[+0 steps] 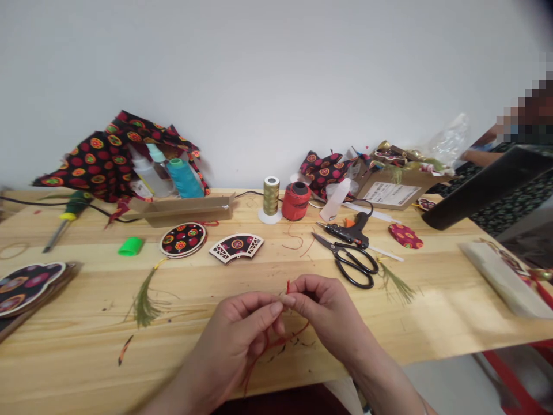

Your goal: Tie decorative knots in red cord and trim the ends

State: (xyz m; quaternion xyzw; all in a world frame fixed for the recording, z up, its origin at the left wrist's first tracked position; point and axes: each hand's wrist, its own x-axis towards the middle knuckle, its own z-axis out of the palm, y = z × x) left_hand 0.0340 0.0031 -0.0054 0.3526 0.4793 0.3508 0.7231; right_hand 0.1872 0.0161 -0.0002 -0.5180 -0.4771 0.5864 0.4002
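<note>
My left hand (242,334) and my right hand (324,308) meet above the near edge of the wooden table (432,311). Both pinch a thin red thread (285,340), fingertips touching at its upper end. The thread's loose part loops down under my hands. A round fabric-covered ornament (183,238) with a green tassel (144,302) and a fan-shaped ornament (237,246) lie beyond my hands. Black scissors (352,262) lie to the right.
Gold (271,197) and red thread spools (296,200), a black glue gun (352,230), a green cap (130,246), a cardboard box of bottles (185,208), patterned cloth (108,153), a screwdriver (64,222). Another person's arm (479,154) is at the far right.
</note>
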